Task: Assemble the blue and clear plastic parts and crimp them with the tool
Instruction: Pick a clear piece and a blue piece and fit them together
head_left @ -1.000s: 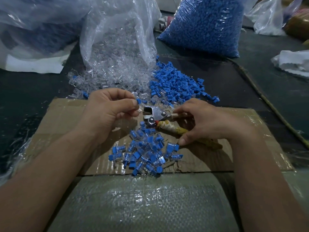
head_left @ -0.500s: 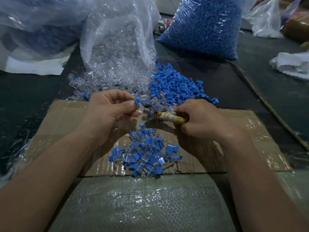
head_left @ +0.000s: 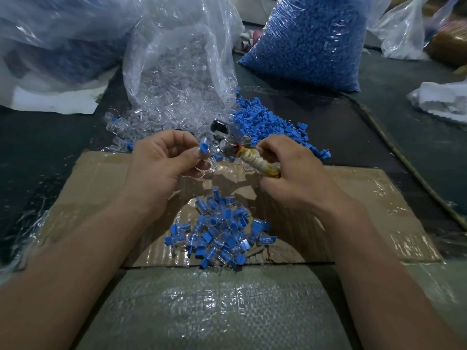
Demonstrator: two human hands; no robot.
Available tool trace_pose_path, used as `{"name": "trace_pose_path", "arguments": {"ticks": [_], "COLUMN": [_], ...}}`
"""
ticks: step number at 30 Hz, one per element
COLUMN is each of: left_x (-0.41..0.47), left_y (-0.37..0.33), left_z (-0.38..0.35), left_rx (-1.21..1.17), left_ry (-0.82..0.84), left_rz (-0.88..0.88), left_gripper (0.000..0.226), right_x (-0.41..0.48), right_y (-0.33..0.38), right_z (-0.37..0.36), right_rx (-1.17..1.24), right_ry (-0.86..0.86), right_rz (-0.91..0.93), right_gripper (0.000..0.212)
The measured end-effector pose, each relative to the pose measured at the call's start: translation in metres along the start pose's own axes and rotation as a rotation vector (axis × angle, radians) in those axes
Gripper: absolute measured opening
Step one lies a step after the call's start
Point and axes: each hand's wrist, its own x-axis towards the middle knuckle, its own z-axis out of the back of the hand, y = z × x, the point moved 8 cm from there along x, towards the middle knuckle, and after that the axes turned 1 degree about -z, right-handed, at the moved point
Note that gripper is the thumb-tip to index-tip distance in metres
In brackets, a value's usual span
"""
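Part: blue-capped clear piece (head_left: 203, 149), frame centre, pinched in left hand (head_left: 161, 162) fingers.
Handling: likely light, stiff, slick; best held by the clear body.
Tool: crimper (head_left: 255, 161), right hand (head_left: 300, 173) fingers curled round its wrapped handle.

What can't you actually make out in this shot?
Head view:
- The crimping tool: its handle end is hidden inside the right hand; its metal head is blurred.
- The part pinched by the left hand: fingers partly cover it, so crimped or not is unclear.
- The top-left bag: cut by the frame edge, contents hazy.
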Motion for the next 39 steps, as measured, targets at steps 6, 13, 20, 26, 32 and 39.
{"name": "trace_pose_path", "arguments": {"ticks": [6, 13, 20, 26, 32, 39], "left_x": [0.0, 0.0, -0.006, -0.006, -0.008, -0.006], "left_y": [-0.001, -0.002, -0.009, -0.012, -0.013, -0.01], "left_z": [0.0, -0.001, -0.003, -0.003, 0.0, 0.002], "left_rx": [0.02, 0.054, 0.108, 0.132, 0.109, 0.123], "left_ry": [-0.004, -0.002, -0.016, -0.035, -0.058, -0.069], "left_rz": [-0.021, -0.019, -0.051, -0.068, -0.065, -0.064], "left_gripper": [0.008, 0.015, 0.015, 0.021, 0.021, 0.021], "right_x": [0.0, 0.0, 0.001, 0.001, 0.001, 0.002], "right_y": [0.002, 0.005, 0.009, 0.012, 0.014, 0.01], "right_z": [-0.007, -0.009, -0.008, -0.008, -0.006, -0.007], "right_rx": [-0.005, -0.032, -0.029, -0.019, -0.042, -0.031], "right_ry": [0.067, 0.103, 0.067, 0.076, 0.039, -0.006], "right_rz": [-0.005, 0.006, -0.004, -0.011, -0.003, 0.005], "right_gripper": [0.031, 0.029, 0.023, 0.023, 0.02, 0.03]}}
